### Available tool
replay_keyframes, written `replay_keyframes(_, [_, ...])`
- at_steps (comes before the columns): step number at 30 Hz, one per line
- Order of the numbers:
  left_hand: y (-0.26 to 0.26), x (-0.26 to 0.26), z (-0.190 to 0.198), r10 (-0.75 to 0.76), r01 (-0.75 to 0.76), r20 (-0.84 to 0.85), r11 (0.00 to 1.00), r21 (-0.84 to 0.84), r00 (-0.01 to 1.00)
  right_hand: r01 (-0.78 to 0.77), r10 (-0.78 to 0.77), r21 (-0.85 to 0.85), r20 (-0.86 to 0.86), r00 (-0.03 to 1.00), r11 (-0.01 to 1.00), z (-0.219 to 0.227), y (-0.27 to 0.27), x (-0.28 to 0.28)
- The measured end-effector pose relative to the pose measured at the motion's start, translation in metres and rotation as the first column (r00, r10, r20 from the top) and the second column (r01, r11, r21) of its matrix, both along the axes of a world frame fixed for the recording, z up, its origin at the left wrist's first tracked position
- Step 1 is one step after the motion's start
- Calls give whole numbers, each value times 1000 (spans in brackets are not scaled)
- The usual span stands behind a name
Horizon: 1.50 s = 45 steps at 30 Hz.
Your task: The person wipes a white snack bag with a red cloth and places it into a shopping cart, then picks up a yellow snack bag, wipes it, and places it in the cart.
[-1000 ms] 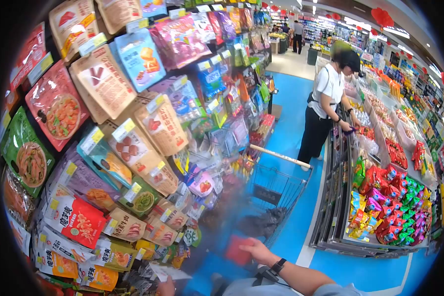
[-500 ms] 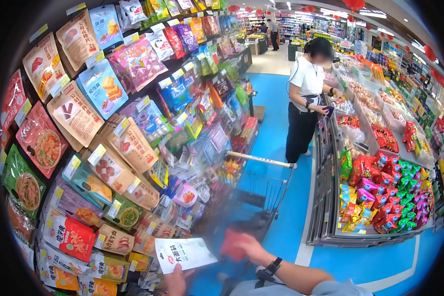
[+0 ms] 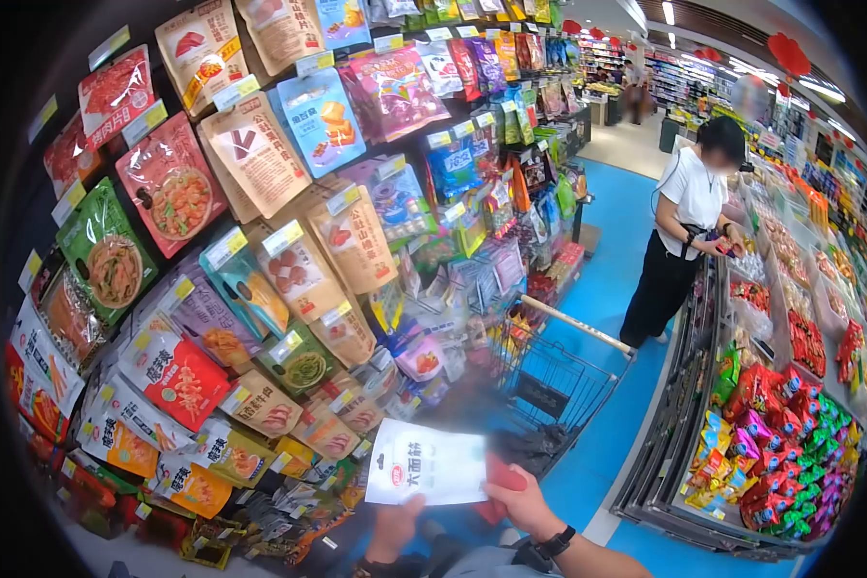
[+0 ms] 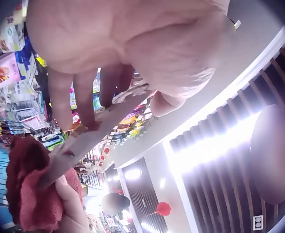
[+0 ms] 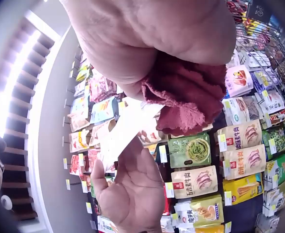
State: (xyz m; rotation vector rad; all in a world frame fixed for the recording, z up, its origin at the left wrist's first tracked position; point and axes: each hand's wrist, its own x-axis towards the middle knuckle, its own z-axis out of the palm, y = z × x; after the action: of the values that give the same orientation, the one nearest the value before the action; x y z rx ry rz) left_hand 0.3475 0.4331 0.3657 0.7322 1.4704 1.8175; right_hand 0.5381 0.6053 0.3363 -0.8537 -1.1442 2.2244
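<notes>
A white snack packet (image 3: 429,467) with dark printed characters is held out low in front of the body. My left hand (image 3: 395,528) grips its lower left edge, thumb on one face and fingers behind, as the left wrist view shows with the packet nearly edge-on. In my right hand (image 3: 532,506) is a bunched red cloth (image 5: 186,99). The cloth meets the packet's right end in the head view. Seen from the left wrist, the red cloth (image 4: 28,194) wraps around that end, with the right thumb pressing there.
Hanging rows of snack bags (image 3: 260,270) fill the rack on the left. A wire shopping cart (image 3: 564,371) stands ahead in the blue aisle. To the right is a display bin (image 3: 645,482) of bright packets, where a person in a white shirt (image 3: 694,202) stands.
The left hand has raised the white packet from low on the left and moved it rightward to the red cloth. The cloth, earlier apart from the packet, is now at its right end.
</notes>
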Motion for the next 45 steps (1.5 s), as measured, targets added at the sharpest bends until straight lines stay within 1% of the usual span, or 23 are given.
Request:
replay_keyframes(5, [2,12,32,21,-54,-249,990,-127,968,-119,86,175,185,979,977,34,-2,-2])
replay_keyframes(7, [-4,12,29,43,-84,-232,981,-172,972,-181,120,283,218,968,942,27,-2,1])
replay_keyframes(8, [-7,9,26,49,-83,-183,980,-180,982,-156,73,371,227,971,915,12,1,1])
replay_keyframes(10, [-12,4,17,68,-91,-127,978,-188,990,71,-138,367,159,978,927,-6,7,-2])
replay_keyframes(12, [-15,3,9,88,-108,-113,976,-187,990,245,-305,389,101,947,888,3,10,-6])
replay_keyframes(14, [-14,7,14,19,-45,-112,972,-232,993,249,-305,482,40,952,840,23,9,-10])
replay_keyframes(15, [-13,10,18,-17,-12,-110,967,-255,994,150,-243,535,108,964,831,31,6,-7])
replay_keyframes(16, [-13,11,10,-100,37,-249,969,-243,963,50,-185,584,175,967,810,40,4,-3])
replay_keyframes(17, [-9,10,6,-179,89,-383,967,-239,906,21,-156,661,147,977,750,41,0,-5])
replay_keyframes(19, [-3,19,1,-268,184,-410,955,-232,872,-30,-88,795,104,991,606,43,-16,-14])
replay_keyframes(20, [12,30,28,-284,224,-306,950,-217,909,4,-54,876,25,998,482,39,-19,-20])
replay_keyframes(21, [21,36,46,-300,261,-198,945,-199,933,-65,41,809,50,998,584,39,-27,-18])
replay_keyframes(23, [26,38,52,-289,241,-293,952,-187,912,-64,103,755,-5,995,653,61,-35,-21])
replay_keyframes(24, [27,40,53,-285,235,-336,955,-181,898,-45,93,821,-10,996,569,67,-33,-21])
replay_keyframes(28, [17,27,45,-273,248,-275,961,-121,922,-19,70,968,2,998,251,95,-15,-19])
replay_keyframes(29, [10,24,39,-267,217,-262,954,-205,927,-23,71,984,10,997,177,101,-11,-18])
replay_keyframes(30, [3,21,37,-297,242,-225,939,-243,928,-31,1,982,31,1000,188,104,-11,-17])
replay_keyframes(33, [6,22,43,-329,278,-193,928,-247,924,-100,-7,945,107,994,311,81,2,-10])
replay_keyframes(36, [20,35,52,-346,302,-216,929,-212,913,-33,23,882,25,999,471,98,-8,-15])
replay_keyframes(39, [33,44,55,-387,359,-248,921,-152,888,-16,53,930,-3,999,368,83,-12,-26])
replay_keyframes(41, [25,38,40,-406,368,-354,914,-172,843,-83,206,966,32,978,245,80,-10,-32])
replay_keyframes(43, [14,31,27,-408,356,-474,913,-199,780,-119,246,989,95,965,85,104,-13,-30])
replay_keyframes(45, [9,29,22,-386,332,-532,922,-200,753,-172,264,982,145,954,82,94,-7,-30])
